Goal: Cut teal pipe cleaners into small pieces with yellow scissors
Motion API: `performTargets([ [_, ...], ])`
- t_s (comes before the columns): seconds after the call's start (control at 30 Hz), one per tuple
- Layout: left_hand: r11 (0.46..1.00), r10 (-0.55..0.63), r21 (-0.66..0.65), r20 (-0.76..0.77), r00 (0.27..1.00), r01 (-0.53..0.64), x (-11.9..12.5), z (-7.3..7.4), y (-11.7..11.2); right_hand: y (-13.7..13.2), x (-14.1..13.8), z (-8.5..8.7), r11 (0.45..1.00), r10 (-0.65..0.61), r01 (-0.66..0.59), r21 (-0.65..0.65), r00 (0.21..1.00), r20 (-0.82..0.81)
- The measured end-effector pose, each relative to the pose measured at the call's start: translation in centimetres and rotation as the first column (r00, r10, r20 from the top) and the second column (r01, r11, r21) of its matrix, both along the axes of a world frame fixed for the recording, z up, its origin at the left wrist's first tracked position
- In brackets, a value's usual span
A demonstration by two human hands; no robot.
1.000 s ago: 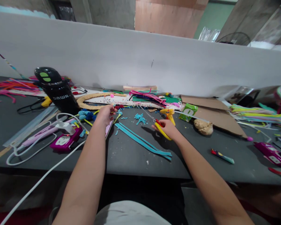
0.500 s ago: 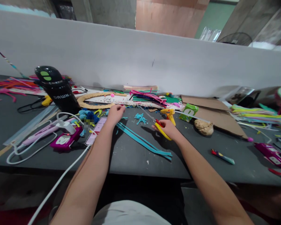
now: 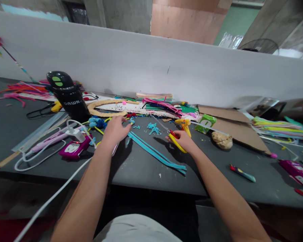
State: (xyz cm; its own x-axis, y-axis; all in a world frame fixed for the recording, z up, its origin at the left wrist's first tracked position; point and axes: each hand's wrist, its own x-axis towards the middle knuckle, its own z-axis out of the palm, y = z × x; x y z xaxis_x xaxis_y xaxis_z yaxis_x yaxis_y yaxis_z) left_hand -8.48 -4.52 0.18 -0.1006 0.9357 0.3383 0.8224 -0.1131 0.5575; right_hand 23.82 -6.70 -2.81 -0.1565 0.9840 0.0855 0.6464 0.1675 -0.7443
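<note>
My right hand [image 3: 183, 139] is closed round the yellow-and-red handles of a pair of scissors [image 3: 172, 136], whose blades point up and left over the dark table [image 3: 141, 168]. My left hand [image 3: 115, 129] reaches forward, fingers loosely spread, over a phone that it mostly hides. Its fingertips are close to the upper end of the long teal strips [image 3: 155, 153] and small teal scraps [image 3: 152, 127]. Nothing shows in that hand.
A black tumbler [image 3: 68, 95] stands at the left by a rope ring [image 3: 104, 107]. A purple power strip [image 3: 74, 149] with white cables lies in front of it. Yellow glue gun [image 3: 183, 124], green box [image 3: 204, 122], cardboard [image 3: 232, 124] and pipe cleaners [image 3: 280, 124] lie to the right.
My left hand came back from the strips' far end and down over the phone, covering it. My right hand with the scissors has held still. The view shifted slightly.
</note>
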Motion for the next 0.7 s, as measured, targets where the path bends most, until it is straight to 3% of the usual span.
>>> performTargets([
  [0.13,0.984,0.073,-0.136,-0.261,0.963,-0.112,-4.7,-0.7,-5.8,0.2,0.1,-0.5,1.0,0.024,-0.024,0.002,1.0,0.015],
  [0.27,0.947,0.107,-0.23,-0.429,0.897,-0.223,-5.8,-1.3,-8.8,0.2,-0.2,-0.7,0.999,0.045,-0.045,-0.011,0.999,0.015],
  [0.47,0.94,0.112,-0.231,-0.483,0.868,-0.25,-3.8,-1.1,-7.1,0.0,-0.2,-0.4,0.999,0.043,-0.042,-0.026,0.999,0.006],
  [0.7,0.922,0.16,-0.257,-0.423,0.892,-0.288,-4.3,-1.3,-6.2,0.2,0.1,-0.5,0.999,0.033,-0.033,-0.011,0.999,0.004],
])
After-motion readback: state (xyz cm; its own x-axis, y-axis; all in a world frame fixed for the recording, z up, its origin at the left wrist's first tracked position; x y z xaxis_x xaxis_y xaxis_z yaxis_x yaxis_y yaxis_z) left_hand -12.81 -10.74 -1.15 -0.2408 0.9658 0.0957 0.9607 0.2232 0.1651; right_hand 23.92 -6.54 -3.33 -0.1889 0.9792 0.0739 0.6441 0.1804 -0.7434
